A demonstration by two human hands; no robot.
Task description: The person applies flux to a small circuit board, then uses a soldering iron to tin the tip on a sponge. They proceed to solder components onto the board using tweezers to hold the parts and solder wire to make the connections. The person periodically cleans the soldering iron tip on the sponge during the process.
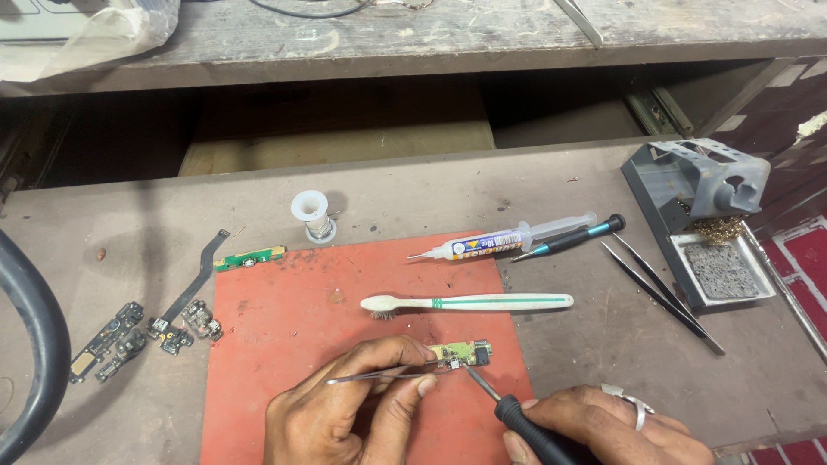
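My left hand point(349, 405) pinches metal tweezers point(388, 373) whose tips press on a small green circuit board point(461, 352) lying on the red mat point(301, 319). Low at the right, my right hand point(603, 426) grips a black-handled soldering iron point(517, 418). Its thin tip touches the board's lower edge just beside the tweezer tips. There is a ring on one finger of the right hand.
A white toothbrush point(469, 302) lies above the board. Farther back are a flux syringe point(504, 241), a solder spool point(312, 213), a dark screwdriver point(573, 238), spare tweezers point(659, 293) and a grey iron stand point(702, 202). Another green board point(250, 257) and small parts point(142, 331) lie left.
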